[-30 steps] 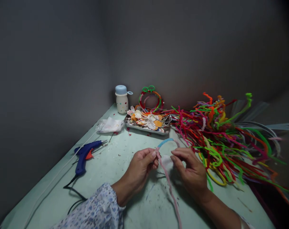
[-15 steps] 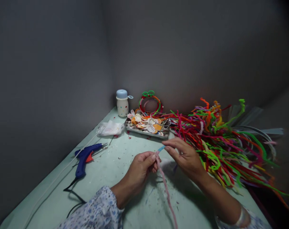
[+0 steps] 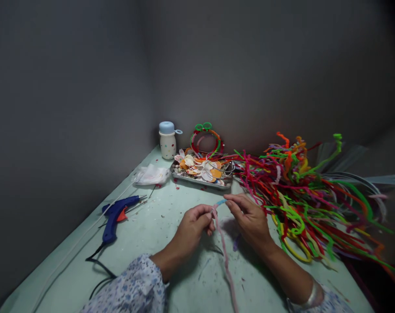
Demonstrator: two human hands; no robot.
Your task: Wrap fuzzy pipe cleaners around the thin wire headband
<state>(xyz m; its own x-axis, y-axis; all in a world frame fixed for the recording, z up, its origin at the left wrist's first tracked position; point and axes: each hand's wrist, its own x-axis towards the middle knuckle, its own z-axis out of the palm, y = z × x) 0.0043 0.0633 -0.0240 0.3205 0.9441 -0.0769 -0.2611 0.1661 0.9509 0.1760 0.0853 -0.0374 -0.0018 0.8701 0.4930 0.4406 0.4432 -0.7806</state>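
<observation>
My left hand (image 3: 195, 228) is closed in a pinch on the top of a pink pipe cleaner (image 3: 224, 256) that trails down toward me over the pale green table (image 3: 158, 234). My right hand (image 3: 249, 217) is closed on a short light blue pipe cleaner (image 3: 221, 202) right beside the left fingertips. The blue piece meets the pink one between the two hands. Both hands hover just above the table's middle.
A big heap of coloured pipe cleaners (image 3: 302, 191) lies to the right. A metal tray (image 3: 200, 179) of small craft pieces, a wrapped hoop (image 3: 205, 138) and a white bottle (image 3: 167, 140) stand at the back. A blue glue gun (image 3: 116, 214) and white bag (image 3: 151, 175) lie left.
The right hand rose from the pink pipe cleaner's side to the blue piece at the top. The blue arc that stood above the hands is now mostly covered by the right fingers.
</observation>
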